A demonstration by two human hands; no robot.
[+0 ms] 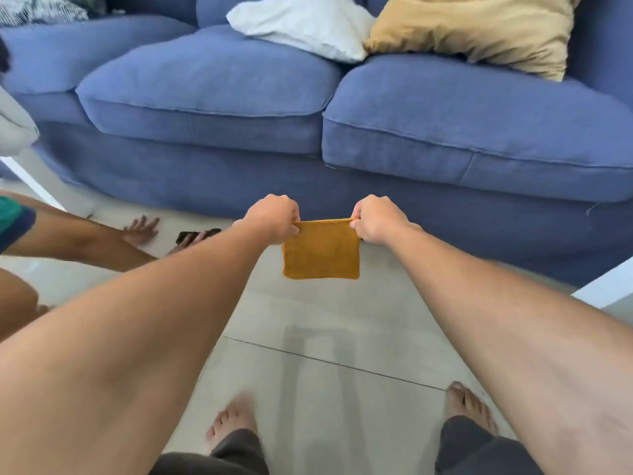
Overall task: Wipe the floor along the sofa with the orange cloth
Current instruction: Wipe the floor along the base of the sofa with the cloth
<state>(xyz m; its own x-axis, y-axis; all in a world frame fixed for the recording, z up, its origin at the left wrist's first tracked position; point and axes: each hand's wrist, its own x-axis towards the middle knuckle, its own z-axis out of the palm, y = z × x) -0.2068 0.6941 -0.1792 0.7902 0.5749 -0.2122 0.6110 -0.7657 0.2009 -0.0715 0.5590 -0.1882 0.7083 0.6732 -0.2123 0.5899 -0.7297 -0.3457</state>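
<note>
Orange cloth being held up, floor not yet wiped.
Top corners being pinched by left hand and right hand; lowering beside sofa likely needed next.

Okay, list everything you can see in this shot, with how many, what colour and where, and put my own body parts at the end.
orange cloth: one, orange, hanging in the air in front of the sofa, held by its top corners
sofa: one, blue, across the top
pillows: two, white and tan, on the sofa
patterned cushion: one, grey and white, top left corner
floor: pale tiles, below
phone: one, dark, on the floor at left
another person: one, at left, hand on the floor
left hand: one, fingers pinching the cloth's left corner
right hand: one, pinching the right corner
feet: two, bare, left and right, bottom
</note>
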